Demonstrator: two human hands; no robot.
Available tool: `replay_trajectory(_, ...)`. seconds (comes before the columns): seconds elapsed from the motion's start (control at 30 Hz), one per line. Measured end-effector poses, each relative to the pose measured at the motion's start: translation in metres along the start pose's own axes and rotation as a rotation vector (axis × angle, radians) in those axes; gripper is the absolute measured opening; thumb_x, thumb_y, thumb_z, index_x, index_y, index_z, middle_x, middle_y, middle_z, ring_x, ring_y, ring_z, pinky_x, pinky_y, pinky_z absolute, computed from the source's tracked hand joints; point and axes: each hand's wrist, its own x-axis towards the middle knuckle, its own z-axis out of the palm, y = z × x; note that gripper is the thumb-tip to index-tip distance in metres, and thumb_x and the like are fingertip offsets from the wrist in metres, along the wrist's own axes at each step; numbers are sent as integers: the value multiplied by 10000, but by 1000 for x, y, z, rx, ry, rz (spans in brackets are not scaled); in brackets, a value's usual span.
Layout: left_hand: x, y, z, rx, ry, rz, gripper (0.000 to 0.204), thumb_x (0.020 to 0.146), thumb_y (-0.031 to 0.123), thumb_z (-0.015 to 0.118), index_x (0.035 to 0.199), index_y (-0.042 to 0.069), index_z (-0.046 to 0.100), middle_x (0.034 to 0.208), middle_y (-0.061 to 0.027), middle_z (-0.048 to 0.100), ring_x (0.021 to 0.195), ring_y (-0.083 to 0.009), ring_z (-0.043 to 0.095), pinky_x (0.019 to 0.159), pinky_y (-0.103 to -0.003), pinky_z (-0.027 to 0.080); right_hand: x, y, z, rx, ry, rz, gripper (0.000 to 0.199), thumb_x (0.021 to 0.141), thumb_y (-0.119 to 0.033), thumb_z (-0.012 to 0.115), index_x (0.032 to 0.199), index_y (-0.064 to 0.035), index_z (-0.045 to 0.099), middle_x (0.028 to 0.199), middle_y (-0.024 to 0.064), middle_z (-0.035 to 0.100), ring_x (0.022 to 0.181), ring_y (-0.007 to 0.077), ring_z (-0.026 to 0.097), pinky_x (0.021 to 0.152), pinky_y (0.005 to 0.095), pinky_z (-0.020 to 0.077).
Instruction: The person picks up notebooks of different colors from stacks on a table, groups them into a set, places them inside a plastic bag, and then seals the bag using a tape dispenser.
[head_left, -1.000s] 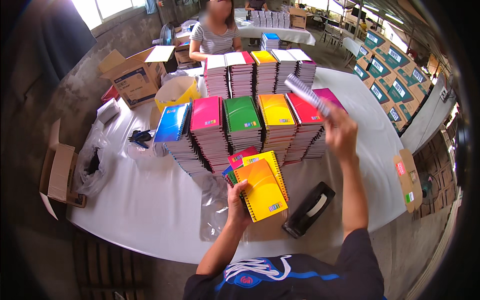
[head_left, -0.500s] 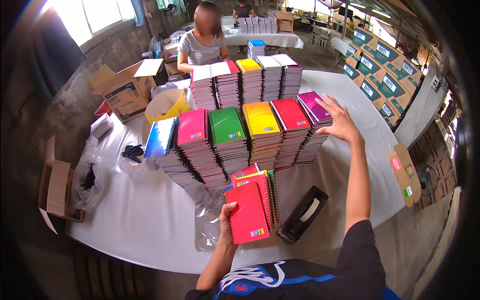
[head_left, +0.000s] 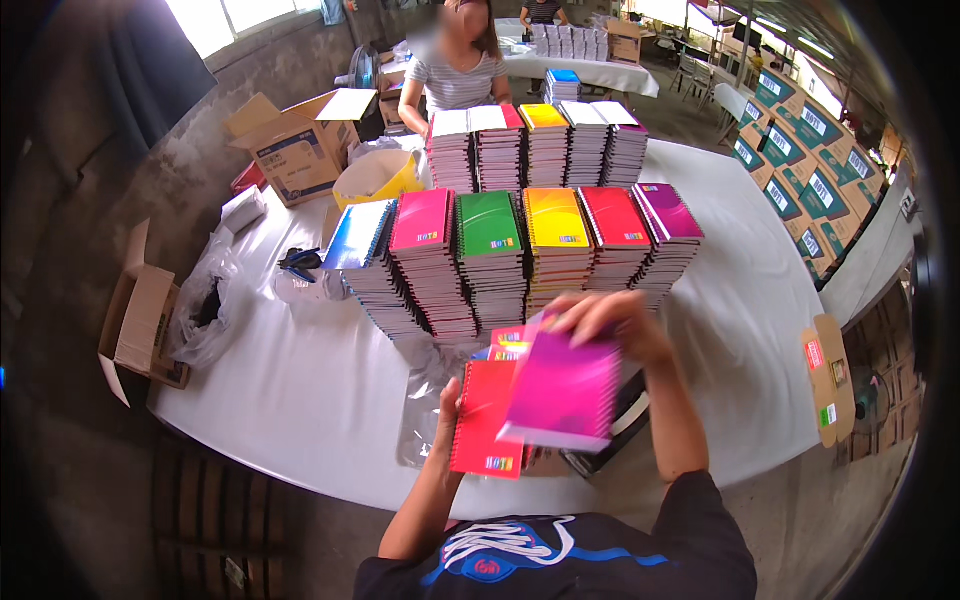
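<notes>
My left hand [head_left: 449, 418] is closed on the left side of a fanned bundle of spiral notebooks, with a red notebook [head_left: 484, 425] on top. Pink and yellow covers peek out behind it. My right hand [head_left: 615, 325], blurred, grips the upper edge of a purple notebook [head_left: 565, 390]. That one is tilted over the right part of the bundle. Beyond my hands stand tall stacks of notebooks in a row: blue [head_left: 358, 235], pink [head_left: 422, 219], green [head_left: 489, 225], yellow [head_left: 557, 218], red [head_left: 614, 217] and purple [head_left: 669, 211].
A second row of stacks [head_left: 545, 150] stands behind, with a co-worker [head_left: 458, 82] beyond it. Clear plastic [head_left: 422, 395] lies by the bundle; a black tool [head_left: 592, 463] is partly hidden. Blue-handled pliers [head_left: 299, 262], a yellow container [head_left: 385, 180] and an open carton [head_left: 145, 315] are leftward.
My right hand has come from the purple stack down to the bundle, bringing a purple notebook. My left hand keeps its hold on the bundle. The whole view has shifted slightly.
</notes>
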Motion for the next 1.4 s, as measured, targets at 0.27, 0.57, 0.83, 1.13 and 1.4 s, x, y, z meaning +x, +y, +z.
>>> replay_trajectory(0.27, -39, 12, -38, -178, -124, -170, 706, 725, 150, 606, 1349, -11, 318, 1284, -239, 463, 1132, -363, 522, 991, -475, 418, -9, 10, 72, -1191, -215, 394, 771, 691, 0, 621, 1361, -300, 387, 1512, 69, 189, 1387, 269, 200, 1045, 623, 157)
replay_trajectory(0.57, -48, 80, -49, 26, -25, -625, 651, 767, 226, 530, 1340, -1, 320, 1241, -240, 495, 1068, -358, 569, 931, -491, 462, -49, 91, 178, -1608, 47, 184, 701, 608, -265, 765, 1257, -265, 502, 1270, -13, 506, 1247, 200, 420, 1038, 663, 112)
replay_trajectory(0.83, -10, 48, -93, 990, -183, 412, 804, 853, 600, 432, 1371, -8, 342, 1310, -198, 454, 1283, -281, 354, 1056, -394, 257, -94, 173, 169, -103, 817, 597, 922, 523, -97, 869, 1323, -140, 414, 1221, 75, 545, 1165, 214, 500, 1036, 380, 342)
replay_trajectory(1.13, 7, 13, -151, 1048, -159, 567, 1259, 476, 589, 824, 1393, -25, 219, 1353, -182, 341, 1234, -272, 385, 1025, -389, 310, -109, 214, 161, -282, 787, 536, 1285, 407, -141, 927, 1448, -150, 175, 1274, 69, 429, 1200, 213, 411, 1033, 369, 349)
replay_trajectory(1.4, 27, 3, -165, 1197, -89, 757, 1082, 479, 419, 895, 1304, -14, 343, 1226, -178, 493, 1132, -288, 502, 971, -398, 395, -117, 229, 167, -496, 804, 482, 1098, 509, -304, 901, 1381, -78, 273, 1227, 93, 483, 1143, 221, 479, 989, 363, 380)
